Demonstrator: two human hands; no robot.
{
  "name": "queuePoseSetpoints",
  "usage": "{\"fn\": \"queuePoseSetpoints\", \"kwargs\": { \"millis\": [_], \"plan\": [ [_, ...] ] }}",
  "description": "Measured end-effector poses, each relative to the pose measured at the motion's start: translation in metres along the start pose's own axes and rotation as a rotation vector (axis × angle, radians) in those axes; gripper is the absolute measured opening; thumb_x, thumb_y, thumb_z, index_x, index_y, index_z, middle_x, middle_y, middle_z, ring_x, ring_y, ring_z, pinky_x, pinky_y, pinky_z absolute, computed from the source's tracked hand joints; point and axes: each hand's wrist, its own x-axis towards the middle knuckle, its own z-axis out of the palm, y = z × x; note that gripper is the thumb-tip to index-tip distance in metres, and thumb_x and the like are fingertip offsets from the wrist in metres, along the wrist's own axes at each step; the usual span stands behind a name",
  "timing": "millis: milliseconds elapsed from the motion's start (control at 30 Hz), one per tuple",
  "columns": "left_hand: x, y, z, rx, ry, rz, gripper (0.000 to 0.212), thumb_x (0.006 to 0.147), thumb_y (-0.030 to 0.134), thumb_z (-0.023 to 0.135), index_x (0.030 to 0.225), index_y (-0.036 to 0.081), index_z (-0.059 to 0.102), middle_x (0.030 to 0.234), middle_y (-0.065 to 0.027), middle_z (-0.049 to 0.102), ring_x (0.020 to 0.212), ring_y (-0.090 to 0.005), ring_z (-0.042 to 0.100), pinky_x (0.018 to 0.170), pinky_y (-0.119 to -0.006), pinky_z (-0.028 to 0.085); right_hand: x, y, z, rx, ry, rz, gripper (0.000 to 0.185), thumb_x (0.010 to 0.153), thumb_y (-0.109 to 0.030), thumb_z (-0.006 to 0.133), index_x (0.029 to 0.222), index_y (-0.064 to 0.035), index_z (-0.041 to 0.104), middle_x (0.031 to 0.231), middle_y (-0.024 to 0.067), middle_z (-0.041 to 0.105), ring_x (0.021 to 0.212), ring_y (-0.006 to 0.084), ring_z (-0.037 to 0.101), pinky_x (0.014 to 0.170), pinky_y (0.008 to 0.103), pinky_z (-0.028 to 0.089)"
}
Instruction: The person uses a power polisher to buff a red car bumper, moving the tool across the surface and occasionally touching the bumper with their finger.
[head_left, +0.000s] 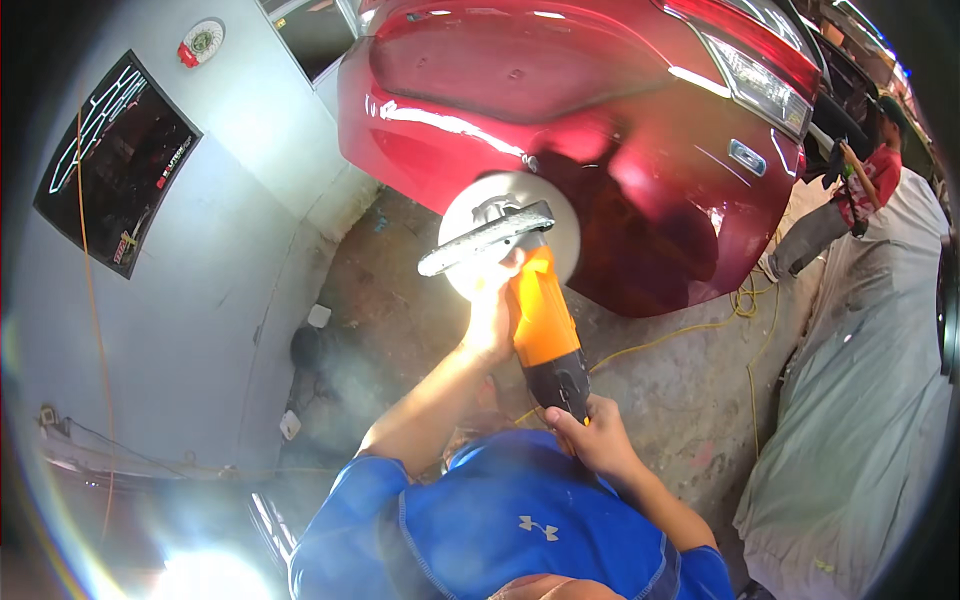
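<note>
An orange and black rotary polisher (547, 315) with a pale round pad (555, 217) is held across my front. My left hand (491, 311) grips its front part, just below the bar-shaped front handle; bright glare washes out the fingers. Around the black rear end of the body my right hand (596, 435) is closed. The pad overlaps the lower edge of a glossy red car bumper (637, 217); whether it touches the paint cannot be told. Above are the car's tail light (757, 79) and a small reflector (748, 157).
A yellow cord (667, 337) runs over the concrete floor to a loose coil at the right. A fabric-covered object (847, 405) stands at the right, with a person (862, 180) beyond it. A pale wall (195, 247) with a dark panel rises at the left.
</note>
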Motion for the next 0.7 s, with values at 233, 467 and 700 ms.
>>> {"fn": "queuePoseSetpoints", "kwargs": {
  "millis": [233,467,700],
  "plan": [
    [-0.022,-0.016,0.031,0.039,0.02,0.007,0.056,0.094,0.05,0.061,0.122,0.001,0.058,0.096,-0.0185,0.069,0.081,-0.0306,0.071,0.074,-0.048,0.061,-0.027,0.015,-0.015,0.03,0.03,0.012,0.032,0.092,-0.028,0.079,0.088,-0.0018,0.063,0.067,-0.0005,0.06,0.057,0.007,0.053,0.052,0.0264,0.042],
    [-0.037,-0.016,0.051,0.01,0.05,0.018,0.038,0.096,0.03,0.068,0.121,0.003,0.06,0.102,-0.0133,0.07,0.083,-0.0235,0.071,0.076,-0.041,0.059,-0.041,0.021,-0.016,0.069,0.072,0.004,0.032,0.091,-0.029,0.08,0.085,-0.0021,0.063,0.066,-0.0005,0.06,0.057,0.0067,0.052,0.051,0.0259,0.041],
    [-0.018,0.0,-0.035,-0.057,0.048,-0.038,0.068,0.099,0.064,0.047,0.127,0.003,0.056,0.102,-0.0193,0.069,0.09,-0.0336,0.071,0.082,-0.051,0.059,0.021,0.01,0.006,-0.135,-0.048,0.043,0.043,0.089,-0.037,0.081,0.095,0.0043,0.069,0.073,0.004,0.067,0.063,0.0099,0.06,0.058,0.0289,0.049]
  ]
}}
